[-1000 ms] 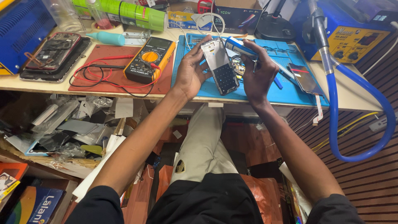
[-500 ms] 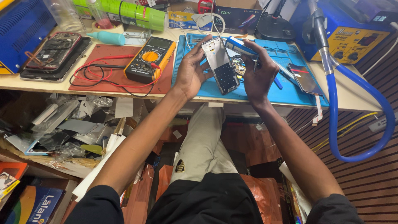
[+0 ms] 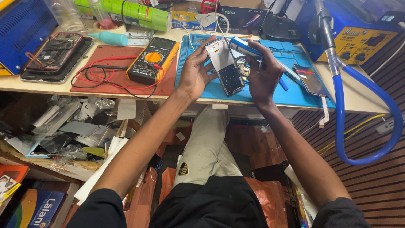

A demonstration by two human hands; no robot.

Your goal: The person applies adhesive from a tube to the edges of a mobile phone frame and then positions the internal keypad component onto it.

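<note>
In the head view, both hands meet just above the centre of the frame, over a blue work mat (image 3: 291, 90) that covers the right half of the bench. The left hand (image 3: 195, 71) holds a keypad phone (image 3: 225, 66) by its left edge, fingers curled around the top corner and thumb against the side, so its grasp is clamped on the phone. The phone is tilted, its pale upper panel toward the top of the frame and its dark keypad toward the bottom. The right hand (image 3: 263, 76) sits just to the right of the phone, its fingers closed around a blue and white casing piece (image 3: 246, 47) (probably a cover part, though the fingers hide most of it) that lies against the phone's upper right corner.

Left of the mat, a yellow multimeter (image 3: 152, 59) rests on a red mat (image 3: 105, 80), with its red and black leads (image 3: 101, 76) looped across that mat. At the far left of the frame, an opened smartphone (image 3: 57, 52) lies in a dark tray. A turquoise bottle (image 3: 109, 39) lies on its side just above the red mat, and a green cylinder (image 3: 130, 10) lies along the top edge. On the right part of the blue mat lies a dark screen panel (image 3: 311, 79). A blue hose (image 3: 371, 122) curves down from the upper right and loops off the bench edge at the right side.
</note>
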